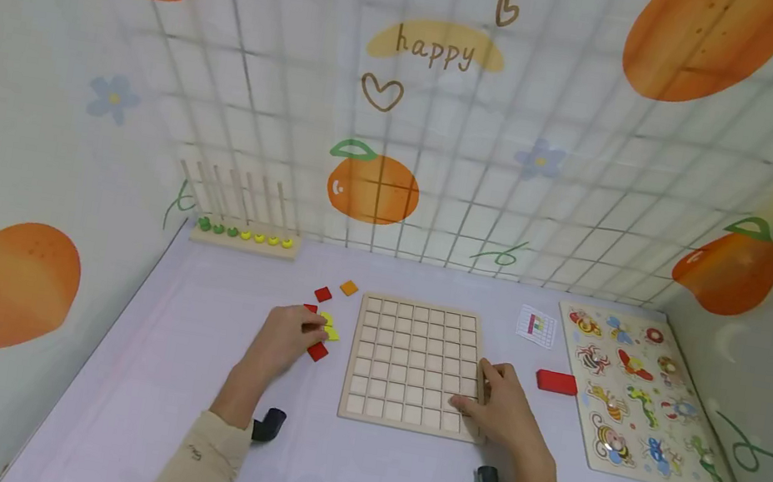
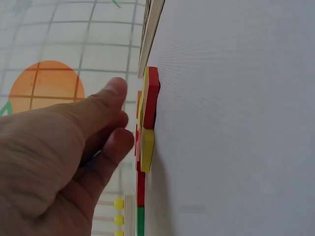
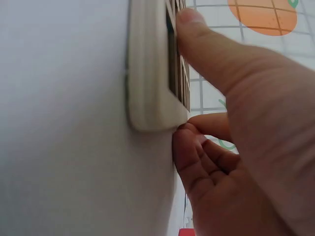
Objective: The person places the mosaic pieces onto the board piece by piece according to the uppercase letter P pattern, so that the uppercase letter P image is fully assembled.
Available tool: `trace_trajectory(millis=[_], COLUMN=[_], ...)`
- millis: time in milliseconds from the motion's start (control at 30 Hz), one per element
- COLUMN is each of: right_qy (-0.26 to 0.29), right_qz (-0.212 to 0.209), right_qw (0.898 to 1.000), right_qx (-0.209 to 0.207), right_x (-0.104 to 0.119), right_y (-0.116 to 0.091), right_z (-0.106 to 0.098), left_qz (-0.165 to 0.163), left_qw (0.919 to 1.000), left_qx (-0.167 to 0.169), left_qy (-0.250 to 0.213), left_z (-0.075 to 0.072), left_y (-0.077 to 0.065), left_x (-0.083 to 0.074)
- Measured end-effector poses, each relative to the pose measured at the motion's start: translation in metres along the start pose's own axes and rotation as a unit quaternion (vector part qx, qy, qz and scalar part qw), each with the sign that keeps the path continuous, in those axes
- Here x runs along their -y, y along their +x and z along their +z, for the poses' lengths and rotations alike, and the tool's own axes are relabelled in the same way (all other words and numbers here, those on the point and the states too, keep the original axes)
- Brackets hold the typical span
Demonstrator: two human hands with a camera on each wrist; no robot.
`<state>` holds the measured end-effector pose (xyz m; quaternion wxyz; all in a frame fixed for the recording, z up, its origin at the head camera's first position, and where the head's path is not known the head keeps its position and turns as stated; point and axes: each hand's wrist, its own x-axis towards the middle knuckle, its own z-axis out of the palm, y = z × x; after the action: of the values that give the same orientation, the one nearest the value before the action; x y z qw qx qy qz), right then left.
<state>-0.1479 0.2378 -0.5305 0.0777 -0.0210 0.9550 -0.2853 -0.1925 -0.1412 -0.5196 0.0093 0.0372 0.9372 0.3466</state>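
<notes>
My left hand (image 1: 292, 331) hovers over a small cluster of flat coloured tiles, its fingers loosely bent with nothing visible between them. Yellow tiles (image 1: 330, 333) lie under its fingertips, with a red tile (image 1: 317, 352) just in front. In the left wrist view, the thumb and fingers of that hand are apart from the red tile (image 2: 151, 98) and yellow tile (image 2: 147, 150). A wooden grid board (image 1: 402, 426) lies flat to the right, its squares bare. My right hand (image 1: 508, 408) grips the board's right edge, thumb on top and fingers along the side.
An orange tile (image 1: 349, 288) and another red tile (image 1: 323, 294) lie behind the cluster. A bead rack with pegs (image 1: 241, 246) stands at the back left. On the right are a patterned card (image 1: 536, 326), a red block (image 1: 556, 382) and an insect puzzle board (image 1: 642, 399).
</notes>
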Motion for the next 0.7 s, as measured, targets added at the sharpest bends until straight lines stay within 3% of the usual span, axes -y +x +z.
trace_trajectory(millis=[200, 567, 700], right_qy=[0.003, 0.009, 0.01], right_qz=[0.008, 0.014, 0.017], right_qw=[1.0, 1.0, 1.0], right_qx=[-0.003, -0.007, -0.006], right_x=[0.001, 0.001, 0.001], right_y=[0.001, 0.001, 0.001], right_z=[0.001, 0.003, 0.003], left_qz=[-0.006, 0.027, 0.013], left_qw=[0.9996, 0.9974, 0.9973], left_qx=[0.009, 0.043, 0.06], left_qy=[0.024, 0.051, 0.041], left_z=[0.004, 0.006, 0.002], left_y=[0.006, 0.014, 0.014], left_x=[0.0, 0.0, -0.003])
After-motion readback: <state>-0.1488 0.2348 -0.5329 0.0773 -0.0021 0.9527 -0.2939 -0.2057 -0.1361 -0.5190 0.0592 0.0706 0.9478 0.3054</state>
